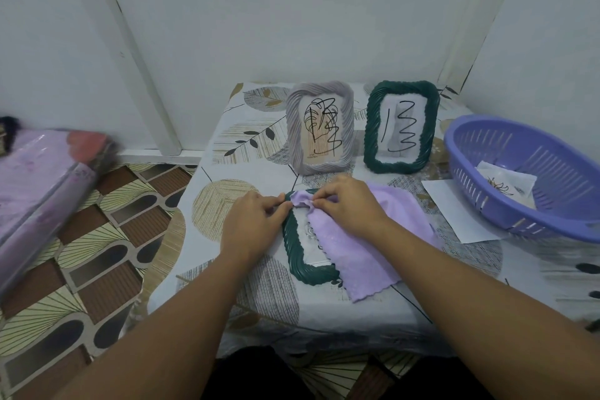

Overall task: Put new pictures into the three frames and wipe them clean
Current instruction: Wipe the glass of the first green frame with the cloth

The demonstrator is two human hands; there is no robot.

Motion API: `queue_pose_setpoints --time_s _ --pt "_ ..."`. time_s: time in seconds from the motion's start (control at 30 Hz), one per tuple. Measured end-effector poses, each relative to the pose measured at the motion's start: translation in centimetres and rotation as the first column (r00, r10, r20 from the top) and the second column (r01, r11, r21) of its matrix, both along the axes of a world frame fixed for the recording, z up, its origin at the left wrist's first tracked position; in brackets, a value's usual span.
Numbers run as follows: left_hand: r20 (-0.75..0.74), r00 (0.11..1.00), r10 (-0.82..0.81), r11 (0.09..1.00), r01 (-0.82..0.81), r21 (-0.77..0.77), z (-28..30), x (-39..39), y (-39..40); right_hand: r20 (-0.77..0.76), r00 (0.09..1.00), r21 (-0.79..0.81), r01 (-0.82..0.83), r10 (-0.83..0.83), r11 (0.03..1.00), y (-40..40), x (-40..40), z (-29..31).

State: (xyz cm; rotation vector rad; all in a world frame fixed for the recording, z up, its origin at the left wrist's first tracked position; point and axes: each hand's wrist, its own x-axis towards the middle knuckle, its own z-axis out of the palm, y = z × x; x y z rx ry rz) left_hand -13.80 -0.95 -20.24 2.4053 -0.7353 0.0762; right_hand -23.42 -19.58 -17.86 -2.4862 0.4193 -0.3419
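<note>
Near the table's front edge lay a green frame, half covered by a lilac cloth. The left hand and the right hand pinched the cloth's corner with curled fingers. Behind stood a grey frame and a second green frame; a purple basket sat on white paper at the right edge.

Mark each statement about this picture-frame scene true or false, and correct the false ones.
1. Two frames stand upright at the back of the table. True.
2. The purple cloth lies in the basket. False: it is draped over the flat green frame.
3. Both hands hold the cloth's top edge: left hand, right hand. True.
4. The basket is red. False: purple.
5. The grey frame lies flat. False: it stands upright.
</note>
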Motion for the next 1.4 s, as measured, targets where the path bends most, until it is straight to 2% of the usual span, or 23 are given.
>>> queue_pose_setpoints --time_s 0.23,0.4,0.57,0.7,0.9,1.07,1.23,1.4 --pt "-0.013 1.000 0.000 1.000 0.000 0.003 0.02 -0.04 0.01 -0.017 1.000 -0.061 0.016 -0.017 0.998 0.11 0.61 0.34" --pt "-0.003 1.000 -0.006 1.000 0.006 -0.005 -0.07 0.12 0.12 -0.019 0.999 -0.062 -0.038 0.037 0.997 0.27 0.18 0.13" --pt "-0.013 1.000 -0.004 1.000 0.004 0.005 -0.09 0.04 0.11 -0.011 1.000 -0.077 0.009 -0.009 0.997 0.10 0.60 0.32" --pt "-0.012 1.000 -0.006 1.000 0.006 0.018 -0.14 0.07 0.01 -0.022 0.998 -0.089 -0.057 0.055 0.994 0.66 0.39 0.29" --pt "-0.013 1.000 0.000 1.000 0.000 0.025 -0.14 0.03 0.03 -0.006 1.000 -0.044 0.002 -0.002 0.999 0.07 0.55 0.18" --pt "-0.012 1.000 -0.004 1.000 0.004 0.015 -0.16 0.12 0.01 -0.025 0.998 -0.042 -0.056 0.055 0.998 0.41 0.55 0.17" --pt "-0.010 1.000 -0.001 1.000 0.002 0.026 -0.04 0.02 -0.02 0.001 1.000 -0.029 -0.004 0.004 1.000 0.00 0.60 0.10" --pt "-0.012 1.000 -0.005 1.000 0.006 0.012 -0.30 0.18 0.03 -0.025 0.996 -0.039 -0.083 0.082 0.996 0.71 0.59 0.47"
